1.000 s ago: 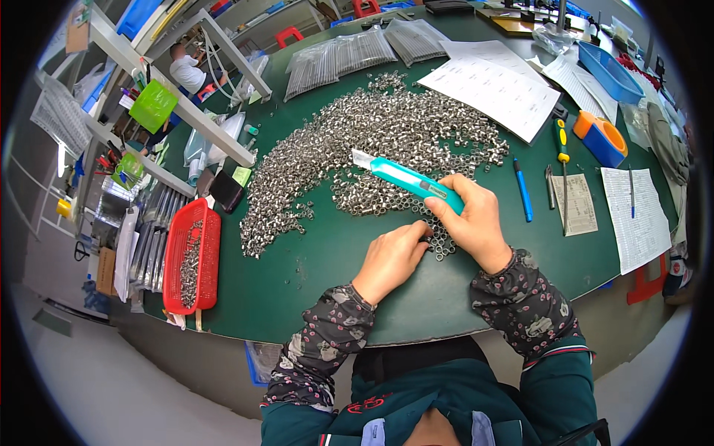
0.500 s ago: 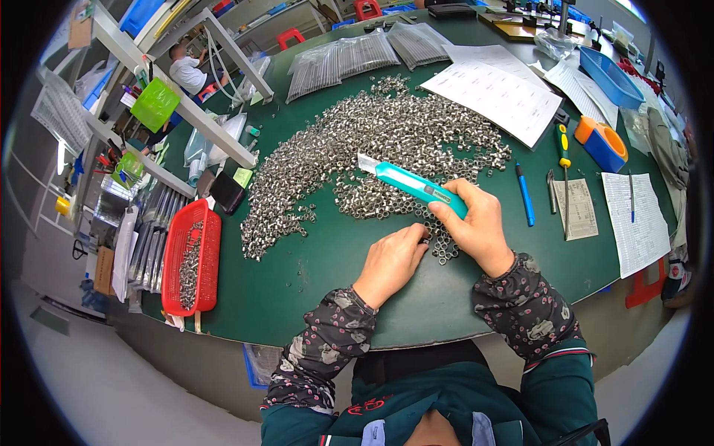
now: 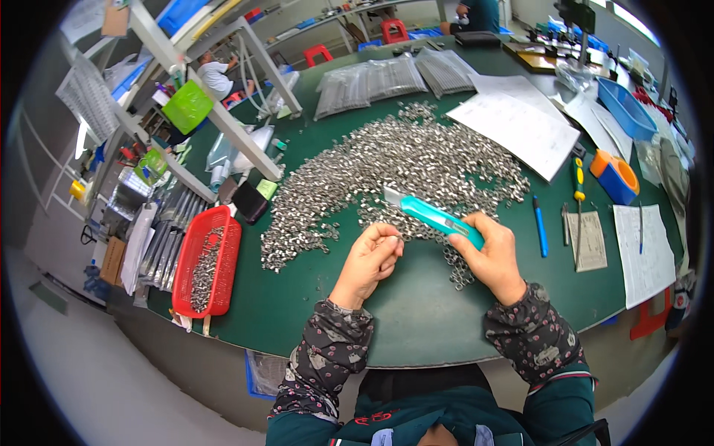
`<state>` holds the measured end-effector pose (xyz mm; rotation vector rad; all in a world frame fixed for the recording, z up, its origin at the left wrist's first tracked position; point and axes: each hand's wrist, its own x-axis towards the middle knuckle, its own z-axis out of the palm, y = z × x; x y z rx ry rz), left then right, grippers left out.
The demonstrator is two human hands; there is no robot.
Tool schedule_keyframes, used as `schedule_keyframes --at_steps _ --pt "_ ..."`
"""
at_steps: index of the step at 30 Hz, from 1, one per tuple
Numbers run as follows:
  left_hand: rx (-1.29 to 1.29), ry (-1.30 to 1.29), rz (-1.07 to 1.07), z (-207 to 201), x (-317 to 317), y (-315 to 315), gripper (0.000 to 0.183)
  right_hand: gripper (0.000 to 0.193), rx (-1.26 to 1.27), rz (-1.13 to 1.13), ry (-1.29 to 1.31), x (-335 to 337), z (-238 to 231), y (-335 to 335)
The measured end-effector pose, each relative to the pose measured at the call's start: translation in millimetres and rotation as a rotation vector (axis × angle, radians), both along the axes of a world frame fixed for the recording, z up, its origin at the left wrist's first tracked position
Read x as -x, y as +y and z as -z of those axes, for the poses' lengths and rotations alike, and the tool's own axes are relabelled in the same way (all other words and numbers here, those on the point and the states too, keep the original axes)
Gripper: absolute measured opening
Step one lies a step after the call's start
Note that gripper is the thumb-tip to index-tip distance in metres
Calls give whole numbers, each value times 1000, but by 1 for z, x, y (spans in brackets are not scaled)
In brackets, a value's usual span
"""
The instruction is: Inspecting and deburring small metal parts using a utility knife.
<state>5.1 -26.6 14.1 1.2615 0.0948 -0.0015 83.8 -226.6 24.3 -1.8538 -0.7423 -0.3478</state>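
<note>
Left hand (image 3: 367,260) half-curled, fingertips (image 3: 391,241) apparently pinched (small in view), right hand (image 3: 492,256) curled

The utility knife (image 3: 435,215) — turquoise, with a pale tip — slants over the small metal rings (image 3: 401,160), tip pointing to the far left. Silvery and hollow, the rings lie loose in a broad curved heap, a cluster trailing from its near edge.

What our view leaves out
We cannot tell whether the bare left hand (image 3: 370,260) pinches anything; the bare right hand (image 3: 492,254) hides part of the turquoise plastic box cutter (image 3: 435,216). The large white paper sheet (image 3: 513,126) has print too small for us; the upper edge crops a dark-clothed co-worker (image 3: 482,16).
</note>
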Motion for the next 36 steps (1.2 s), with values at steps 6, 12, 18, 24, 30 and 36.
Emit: schedule_keyframes --at_steps 6,12,18,24,30,36 --pt "312 -159 -166 2 2 26 12 22 113 -198 336 4 -2 -1" --pt "341 -175 -187 6 0 31 13 26 131 -302 440 -1 4 -1" --pt "310 -168 -163 7 0 32 13 27 195 -310 460 -2 3 -1" --pt "192 -136 -225 6 1 30 12 30 258 -320 557 -6 3 -3" --pt "171 -120 -248 10 0 31 13 32 314 -219 450 -2 1 -2" --pt "147 -89 -288 12 -1 29 12 31 347 -100 185 7 -4 0"
